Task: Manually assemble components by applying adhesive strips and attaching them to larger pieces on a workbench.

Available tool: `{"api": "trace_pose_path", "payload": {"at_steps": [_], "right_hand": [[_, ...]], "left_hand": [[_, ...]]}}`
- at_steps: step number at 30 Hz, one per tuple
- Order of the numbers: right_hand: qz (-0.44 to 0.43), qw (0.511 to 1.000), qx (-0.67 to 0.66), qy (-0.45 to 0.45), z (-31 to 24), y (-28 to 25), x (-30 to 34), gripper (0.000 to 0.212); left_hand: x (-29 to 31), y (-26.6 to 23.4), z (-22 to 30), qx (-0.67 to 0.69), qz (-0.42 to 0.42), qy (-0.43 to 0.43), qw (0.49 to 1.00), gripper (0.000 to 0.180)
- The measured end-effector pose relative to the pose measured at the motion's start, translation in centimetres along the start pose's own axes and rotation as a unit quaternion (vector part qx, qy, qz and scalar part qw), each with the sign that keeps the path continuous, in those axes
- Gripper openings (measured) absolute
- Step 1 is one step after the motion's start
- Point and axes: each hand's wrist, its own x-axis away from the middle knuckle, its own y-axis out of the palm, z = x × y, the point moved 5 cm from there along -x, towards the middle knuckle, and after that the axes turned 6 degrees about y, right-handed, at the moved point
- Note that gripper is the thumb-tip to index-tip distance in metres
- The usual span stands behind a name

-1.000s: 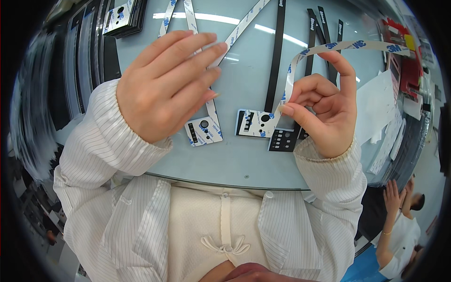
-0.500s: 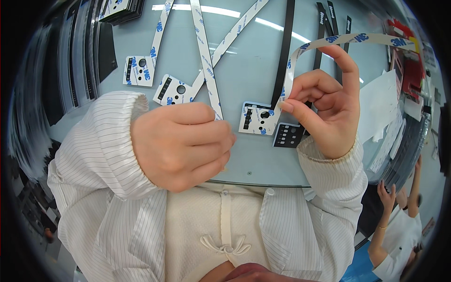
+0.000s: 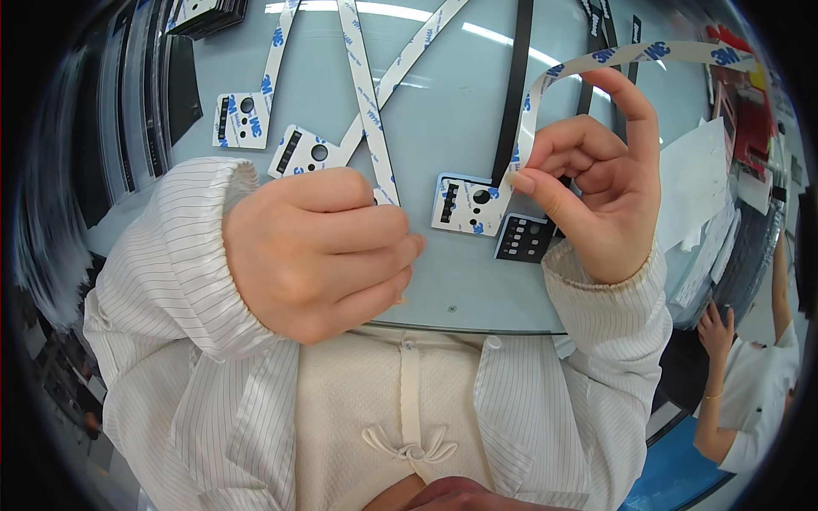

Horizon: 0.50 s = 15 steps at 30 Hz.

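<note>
My right hand (image 3: pixel 609 183) pinches a white adhesive backing strip (image 3: pixel 526 119) with blue print between thumb and fingers. Above the hand the strip bends over and runs right. At its lower end it meets a small flat panel (image 3: pixel 464 203) with a dark round hole and a slotted window, covered in the same printed backing. A black tail (image 3: pixel 512 94) runs away from that panel. Beside it, partly behind my wrist, lies a black keypad panel (image 3: pixel 523 238). My left hand (image 3: pixel 319 251) is closed in a fist above the table's front; whatever its fingers hold is hidden.
More backed panels (image 3: pixel 241 121) with long tails lie at the left, two tails crossing. A stack of panels (image 3: pixel 204 15) sits far left, beside long dark strips (image 3: pixel 153 94). Paper sheets (image 3: pixel 700 179) lie on the right. A co-worker's hand (image 3: pixel 716 328) shows at lower right.
My hands keep nearly the same poses, and the right still pinches the strip. The table view has shifted slightly. The co-worker at lower right has moved.
</note>
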Motion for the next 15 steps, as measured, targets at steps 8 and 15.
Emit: {"api": "trace_pose_path", "payload": {"at_steps": [8, 15], "right_hand": [[-0.006, 1.0, 0.006, -0.013, 0.22, -0.05, -0.02, 0.082], [-0.01, 0.999, 0.018, -0.025, 0.14, -0.03, 0.02, 0.082]], "left_hand": [[0.04, -0.09, -0.08, -0.015, -0.014, 0.014, 1.0, 0.017], [-0.05, 0.01, -0.01, -0.028, -0.038, 0.023, 0.999, 0.015]]}}
